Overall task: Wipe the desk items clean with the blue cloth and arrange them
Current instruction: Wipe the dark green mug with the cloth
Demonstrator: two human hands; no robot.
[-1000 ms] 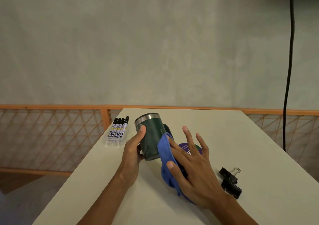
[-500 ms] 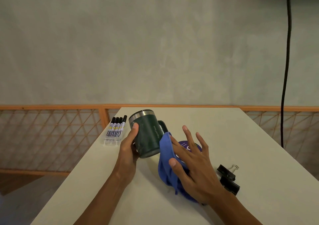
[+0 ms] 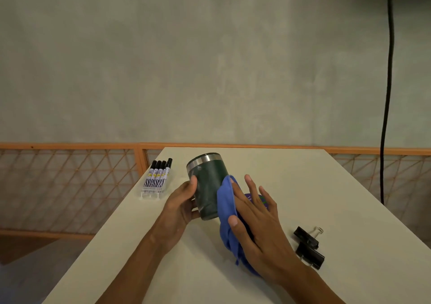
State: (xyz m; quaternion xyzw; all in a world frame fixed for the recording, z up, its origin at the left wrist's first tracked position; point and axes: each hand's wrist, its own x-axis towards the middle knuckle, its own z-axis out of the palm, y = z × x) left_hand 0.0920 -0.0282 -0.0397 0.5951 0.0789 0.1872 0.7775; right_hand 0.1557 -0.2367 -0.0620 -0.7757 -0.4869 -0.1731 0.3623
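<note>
A dark green mug (image 3: pixel 207 187) with a steel rim is held tilted just above the white desk (image 3: pixel 326 187), rim pointing up and left. My left hand (image 3: pixel 180 207) grips its left side. My right hand (image 3: pixel 258 229) presses the blue cloth (image 3: pixel 227 208) against the mug's right side, fingers spread. The mug's handle is hidden. A purple round item (image 3: pixel 257 197) peeks out behind my right fingers. Several black-capped markers (image 3: pixel 158 175) lie in a clear pack at the desk's left edge. Two black binder clips (image 3: pixel 309 247) lie to the right.
The desk's left edge drops to a floor beside an orange lattice railing (image 3: pixel 70 182). A black cable (image 3: pixel 388 94) hangs down the wall at the right. Bare desk surface lies behind the mug and to the far right.
The mug has turned in my left hand, so its handle no longer shows. The cloth and my right hand stay against its right side.
</note>
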